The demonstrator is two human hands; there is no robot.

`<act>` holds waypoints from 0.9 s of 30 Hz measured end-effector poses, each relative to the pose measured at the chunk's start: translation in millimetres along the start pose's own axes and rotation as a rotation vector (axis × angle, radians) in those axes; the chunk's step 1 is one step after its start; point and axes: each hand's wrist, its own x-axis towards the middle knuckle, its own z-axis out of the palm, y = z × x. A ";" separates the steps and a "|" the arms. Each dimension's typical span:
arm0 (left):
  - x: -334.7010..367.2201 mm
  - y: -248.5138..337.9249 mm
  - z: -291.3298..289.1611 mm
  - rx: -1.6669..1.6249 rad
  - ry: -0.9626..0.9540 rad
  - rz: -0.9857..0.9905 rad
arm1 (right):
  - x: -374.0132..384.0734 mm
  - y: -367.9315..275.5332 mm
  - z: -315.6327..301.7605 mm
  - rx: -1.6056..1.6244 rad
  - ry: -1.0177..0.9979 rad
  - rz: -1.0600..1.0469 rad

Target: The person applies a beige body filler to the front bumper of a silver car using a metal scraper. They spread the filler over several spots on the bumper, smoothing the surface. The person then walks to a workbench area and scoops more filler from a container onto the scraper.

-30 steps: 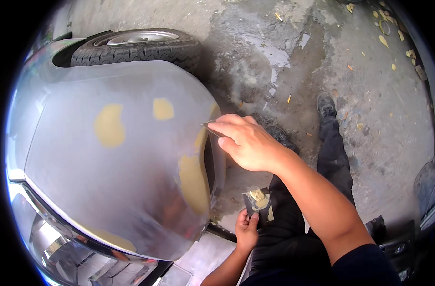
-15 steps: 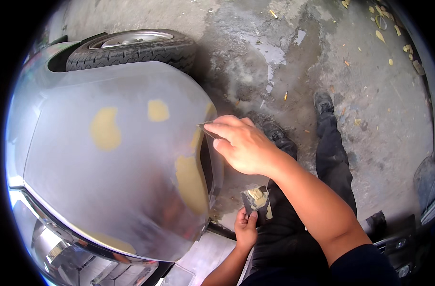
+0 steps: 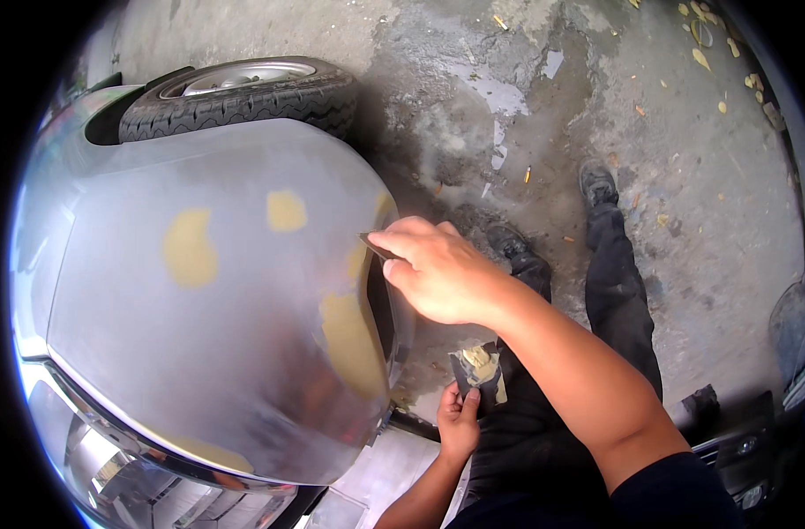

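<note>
My right hand (image 3: 433, 264) pinches a thin, dark putty scraper (image 3: 376, 246) at the curved edge of a grey car panel (image 3: 243, 353). The blade lies by a strip of yellowish filler there; whether it presses on the surface I cannot tell. Below that edge runs a broad filler patch (image 3: 352, 346), with two smaller ones, a longer patch (image 3: 190, 249) and a squarish patch (image 3: 287, 212), farther left. Lower down, my left hand (image 3: 458, 425) grips a dark flat putty board (image 3: 484, 394) from below, thumb on top. A lump of pale yellow putty (image 3: 478, 360) sits on it.
A car wheel (image 3: 243, 97) stands beyond the panel. The headlight (image 3: 155, 480) is at the lower left. My shoes (image 3: 599, 183) are on stained concrete (image 3: 702, 220) with scattered butts and yellow flakes. Another dark vehicle (image 3: 746, 450) is at the lower right.
My right hand and the scraper have shifted slightly left and down along the panel's edge. My left hand still holds the board with the putty, nearly in the same place.
</note>
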 end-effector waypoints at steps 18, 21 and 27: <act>4.3 6.6 3.0 0.043 0.014 -0.071 | -14.6 -8.0 18.1 -0.023 0.039 -0.024; 6.2 -5.9 -0.1 0.029 -0.032 -0.046 | -36.8 -10.6 26.8 0.008 0.070 -0.163; 5.3 -0.1 -1.8 0.036 -0.024 -0.010 | -7.4 29.7 20.9 0.082 0.200 -0.101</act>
